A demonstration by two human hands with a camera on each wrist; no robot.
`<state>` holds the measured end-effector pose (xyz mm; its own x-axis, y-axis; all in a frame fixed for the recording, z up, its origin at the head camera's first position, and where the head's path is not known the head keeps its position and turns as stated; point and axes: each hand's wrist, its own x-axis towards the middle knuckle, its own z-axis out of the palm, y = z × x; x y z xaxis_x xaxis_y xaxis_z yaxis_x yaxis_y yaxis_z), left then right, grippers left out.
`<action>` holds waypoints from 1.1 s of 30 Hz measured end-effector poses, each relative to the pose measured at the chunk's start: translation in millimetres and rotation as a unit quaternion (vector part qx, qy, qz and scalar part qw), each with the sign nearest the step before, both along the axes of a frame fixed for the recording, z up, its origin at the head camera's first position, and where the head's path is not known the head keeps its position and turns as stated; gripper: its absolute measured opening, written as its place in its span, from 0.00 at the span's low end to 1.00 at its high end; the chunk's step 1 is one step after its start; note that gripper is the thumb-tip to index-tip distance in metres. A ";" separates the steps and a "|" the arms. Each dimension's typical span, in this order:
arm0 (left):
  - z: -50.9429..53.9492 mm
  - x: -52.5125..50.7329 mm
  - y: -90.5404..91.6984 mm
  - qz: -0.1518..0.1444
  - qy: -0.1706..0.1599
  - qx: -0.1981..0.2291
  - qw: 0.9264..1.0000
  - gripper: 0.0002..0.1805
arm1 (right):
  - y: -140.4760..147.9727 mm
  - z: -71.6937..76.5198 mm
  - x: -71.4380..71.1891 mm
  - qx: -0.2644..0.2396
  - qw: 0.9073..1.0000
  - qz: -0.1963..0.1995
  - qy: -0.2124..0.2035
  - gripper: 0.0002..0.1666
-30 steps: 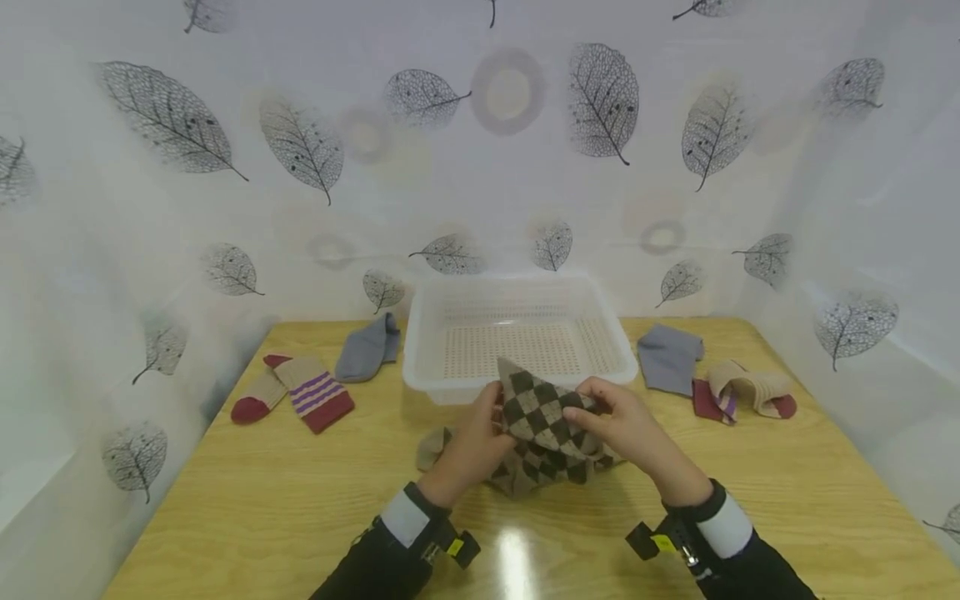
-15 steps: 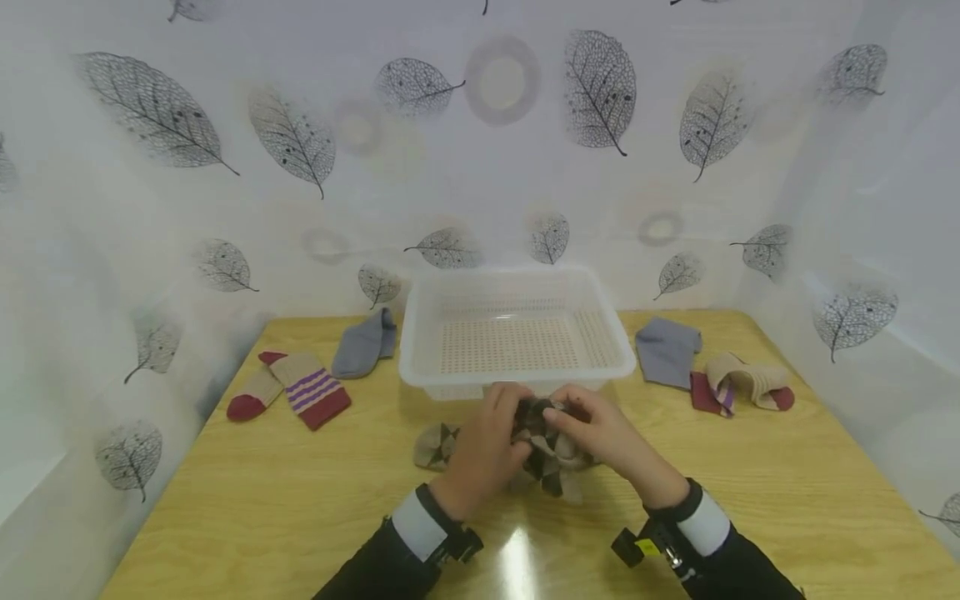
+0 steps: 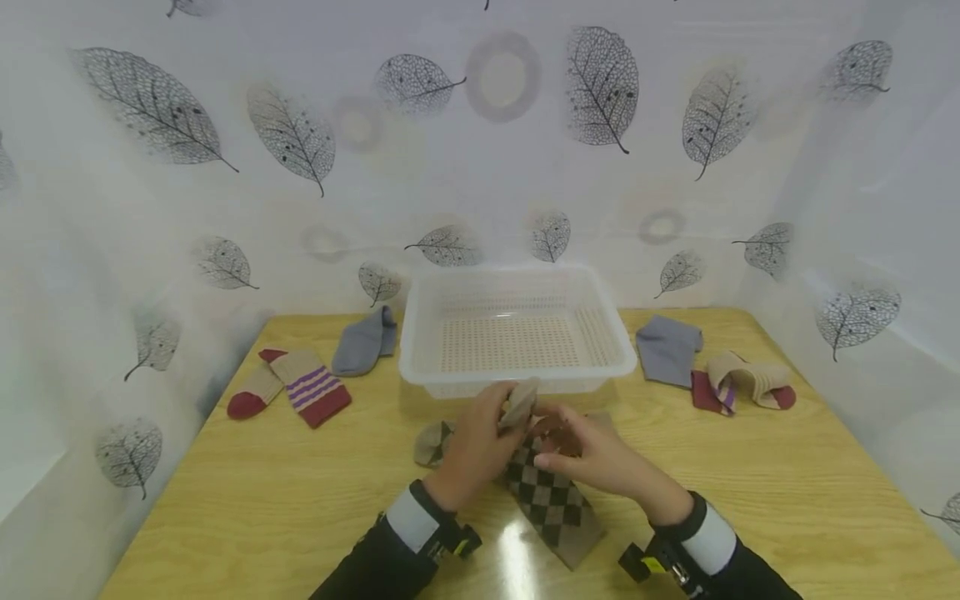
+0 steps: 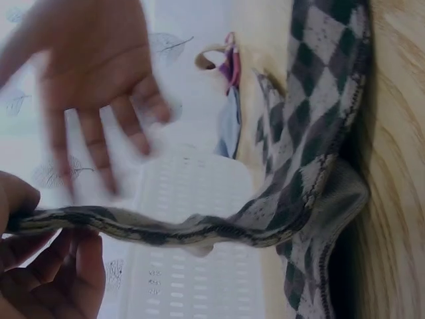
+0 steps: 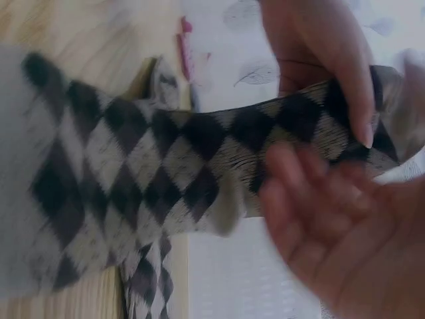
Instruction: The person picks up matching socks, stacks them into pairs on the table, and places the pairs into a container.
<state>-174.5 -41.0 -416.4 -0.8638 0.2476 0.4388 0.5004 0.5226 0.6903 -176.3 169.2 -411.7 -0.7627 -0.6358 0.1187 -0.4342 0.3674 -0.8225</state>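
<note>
An argyle sock (image 3: 552, 506) in beige and dark checks hangs from my left hand (image 3: 472, 448), its lower end slanting toward the table's front. Thumb and fingers of the left hand pinch the sock's beige toe end, as the left wrist view also shows. My right hand (image 3: 603, 457) is beside the sock with its fingers spread and holds nothing; in the right wrist view this hand (image 5: 352, 246) is blurred in front of the fabric. A second argyle sock (image 3: 431, 445) lies on the table beneath, partly hidden by the hands and the first sock.
A white plastic basket (image 3: 517, 385) stands behind the hands. On the left lie a grey sock (image 3: 363, 344) and striped beige-and-maroon socks (image 3: 311, 385). To the right are another grey sock (image 3: 667, 350) and a crumpled striped sock (image 3: 750, 382). A leaf-print curtain (image 3: 480, 167) hangs behind.
The argyle sock was held in both hands and bunched up; now it hangs stretched out toward the front from the left hand. The right hand has let go and its fingers have spread.
</note>
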 end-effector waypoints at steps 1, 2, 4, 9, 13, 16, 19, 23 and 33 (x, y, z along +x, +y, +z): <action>0.7 -0.2 -1.2 0.003 -0.005 0.006 1.000 0.15 | -0.7 -1.8 1.5 0.046 0.999 -0.024 0.012 0.31; 1.4 -0.2 -2.5 0.005 -0.011 0.012 1.000 0.15 | -1.3 -4.4 3.8 0.096 0.994 -0.047 0.024 0.27; 2.9 -0.7 -5.0 0.011 -0.014 0.016 1.000 0.12 | -1.7 -10.3 10.3 0.192 0.977 -0.088 0.020 0.21; 6.0 -4.0 -12.6 0.024 -0.004 0.022 0.999 0.05 | 0.0 -23.6 26.3 0.336 0.931 -0.139 -0.026 0.24; 9.1 -7.7 -22.2 0.035 -0.014 0.044 0.998 0.06 | 3.0 -28.5 29.2 0.343 0.927 -0.149 -0.038 0.24; 10.7 -9.4 -30.8 0.039 -0.037 0.060 0.997 0.08 | 8.1 -31.3 28.5 0.314 0.937 -0.142 -0.054 0.22; 10.0 -9.6 -40.9 0.041 -0.068 0.064 0.995 0.10 | 15.8 -34.3 26.9 0.290 0.947 -0.123 -0.064 0.18; 6.3 -9.1 -57.9 0.061 -0.113 0.052 0.990 0.13 | 30.7 -34.8 25.1 0.253 0.961 -0.083 -0.071 0.14; 3.2 -9.8 -106.5 0.061 -0.183 0.029 0.981 0.08 | 84.8 -6.5 3.0 0.197 0.966 -0.170 -0.006 0.23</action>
